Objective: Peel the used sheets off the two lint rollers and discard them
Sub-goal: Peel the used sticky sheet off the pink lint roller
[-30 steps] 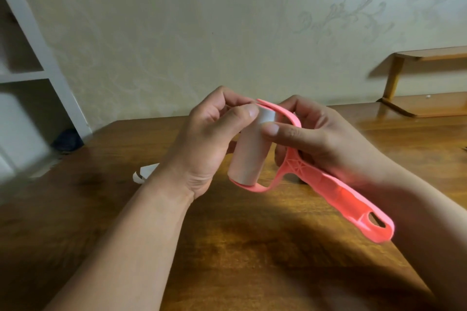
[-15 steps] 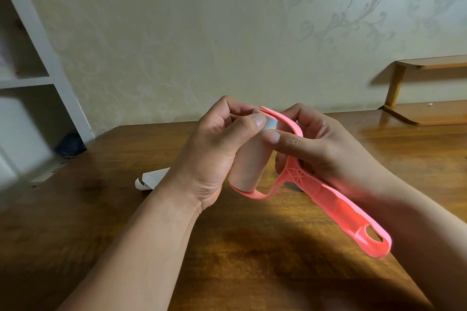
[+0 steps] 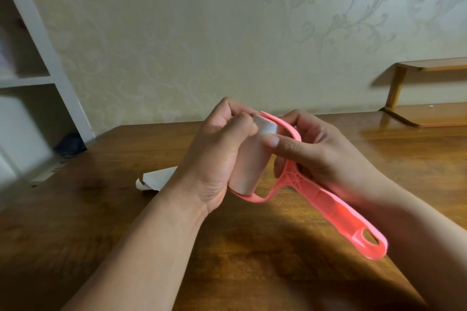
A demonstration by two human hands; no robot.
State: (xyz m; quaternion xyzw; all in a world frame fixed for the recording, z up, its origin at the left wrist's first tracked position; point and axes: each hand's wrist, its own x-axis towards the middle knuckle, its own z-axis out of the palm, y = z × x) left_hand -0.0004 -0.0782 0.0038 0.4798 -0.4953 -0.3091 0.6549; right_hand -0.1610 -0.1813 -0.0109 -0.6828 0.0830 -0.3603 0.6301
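Note:
A pink lint roller with a white sticky roll is held above the wooden table. My right hand grips its frame, thumb lying across the roll. My left hand wraps the roll's left side, thumb and fingertips pinching at the roll's top end. A curled white peeled sheet lies on the table behind my left wrist. Only one roller is in view.
A white shelf unit stands at the left, with a dark object on the floor below it. A small wooden shelf sits at the table's far right. Patterned wallpaper backs the table.
The view has tilted up a little, so the hands sit lower in frame. My left thumb has slid up to the roll's top end; both hands keep their hold.

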